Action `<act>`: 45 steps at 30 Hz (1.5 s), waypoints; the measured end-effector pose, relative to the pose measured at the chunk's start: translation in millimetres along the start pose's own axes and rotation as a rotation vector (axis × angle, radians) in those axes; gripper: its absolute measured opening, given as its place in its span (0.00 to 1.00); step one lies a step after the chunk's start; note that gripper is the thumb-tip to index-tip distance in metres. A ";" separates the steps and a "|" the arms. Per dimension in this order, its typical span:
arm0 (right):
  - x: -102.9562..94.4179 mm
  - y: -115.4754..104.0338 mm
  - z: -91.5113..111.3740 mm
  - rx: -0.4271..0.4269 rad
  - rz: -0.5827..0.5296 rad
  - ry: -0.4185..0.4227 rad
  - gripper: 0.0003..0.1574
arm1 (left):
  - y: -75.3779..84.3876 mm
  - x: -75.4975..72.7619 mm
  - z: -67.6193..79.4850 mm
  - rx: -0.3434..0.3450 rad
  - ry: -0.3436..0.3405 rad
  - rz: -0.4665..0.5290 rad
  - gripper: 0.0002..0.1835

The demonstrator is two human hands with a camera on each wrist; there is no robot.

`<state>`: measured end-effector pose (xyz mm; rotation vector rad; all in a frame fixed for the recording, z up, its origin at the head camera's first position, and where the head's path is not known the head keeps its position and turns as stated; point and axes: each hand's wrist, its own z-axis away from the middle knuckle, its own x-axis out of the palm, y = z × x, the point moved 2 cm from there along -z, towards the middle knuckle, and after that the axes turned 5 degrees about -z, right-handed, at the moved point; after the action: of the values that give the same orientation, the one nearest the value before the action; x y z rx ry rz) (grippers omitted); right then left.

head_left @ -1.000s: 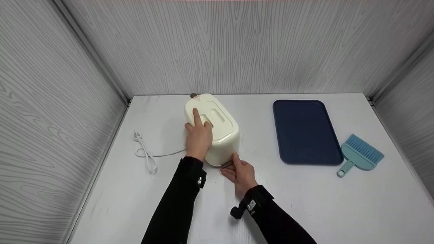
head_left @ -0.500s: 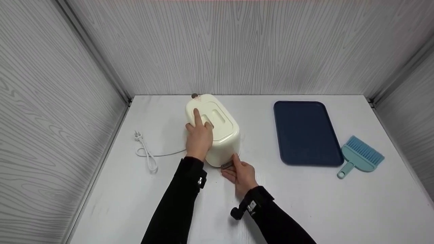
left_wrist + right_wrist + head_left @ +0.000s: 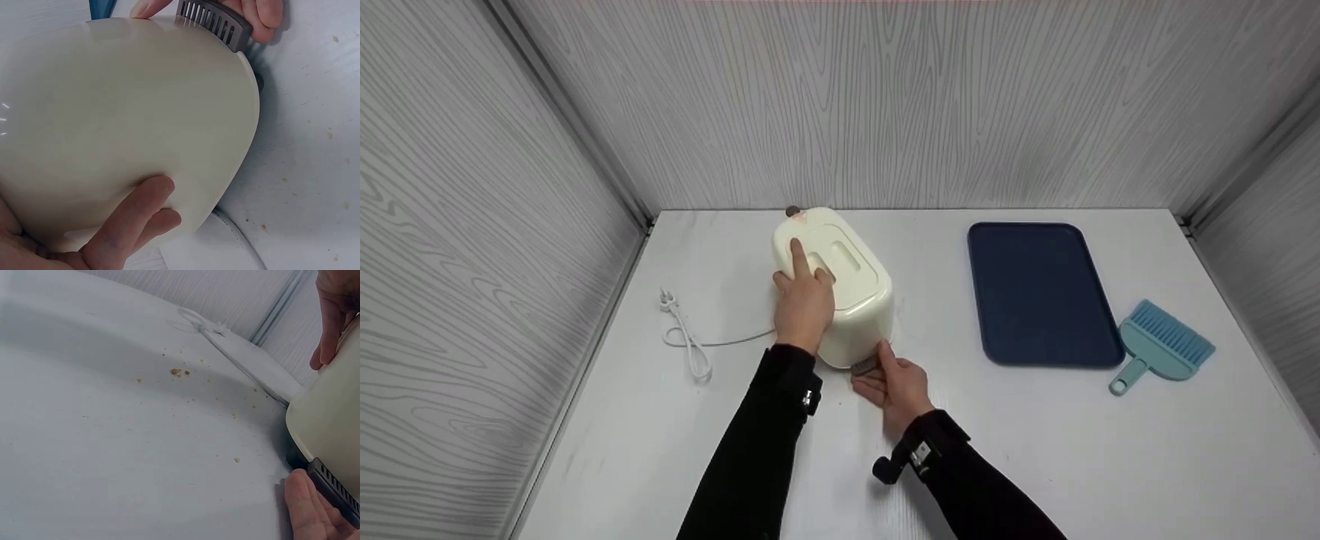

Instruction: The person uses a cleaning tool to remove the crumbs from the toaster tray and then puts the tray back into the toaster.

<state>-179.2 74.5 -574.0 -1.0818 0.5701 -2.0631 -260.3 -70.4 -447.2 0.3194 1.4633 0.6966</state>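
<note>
Gripping cream appliance (image 3: 864, 300) from above with left hand (image 3: 804, 304), pinching dark slotted piece (image 3: 216, 23) at its lower edge with right hand (image 3: 901, 386), near small crumbs (image 3: 176, 372).

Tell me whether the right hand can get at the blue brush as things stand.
Probably yes, if the right hand leaves the dark slotted piece: the blue brush lies with its handle toward the near side, with only bare table between.
</note>
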 end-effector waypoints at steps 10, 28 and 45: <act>-6.0 -4.7 1.0 -0.002 0.013 0.025 0.14 | 0.7 0.4 -6.8 0.011 0.015 0.019 0.36; -14.7 -10.6 2.1 -0.002 0.118 -0.071 0.12 | -0.5 0.0 -10.6 0.024 0.023 0.020 0.36; -22.8 -12.6 9.2 0.019 0.117 -0.077 0.11 | -1.1 -0.6 -10.1 0.027 0.032 0.037 0.36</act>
<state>-167.7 99.6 -572.3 -1.0859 0.5616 -1.9138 -269.8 -73.8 -448.5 0.3580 1.5019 0.7147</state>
